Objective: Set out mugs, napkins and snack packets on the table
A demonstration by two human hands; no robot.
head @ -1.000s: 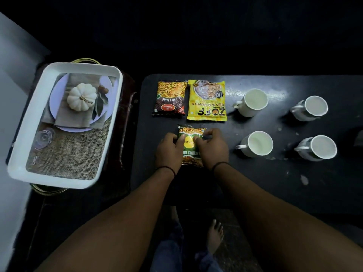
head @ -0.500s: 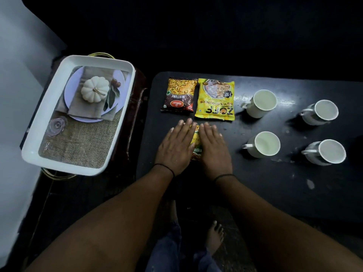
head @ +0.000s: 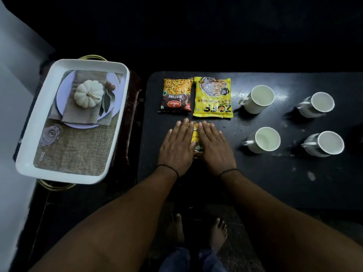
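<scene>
left hand (head: 177,145) and right hand (head: 215,146) flat, fingers straight, pressing snack packet (head: 195,140)

The scene is dimly lit, and the far part of the room is lost in darkness. A black table (head: 265,183) with a scuffed, faintly glossy top is seen at the centre and right, with pale specks scattered over it. A pale wall (head: 13,85) is seen along the left edge. A dark wooden stand (head: 132,118) is placed just beside the table's left end. Dark floor (head: 231,258) is visible below the table's near edge.
</scene>
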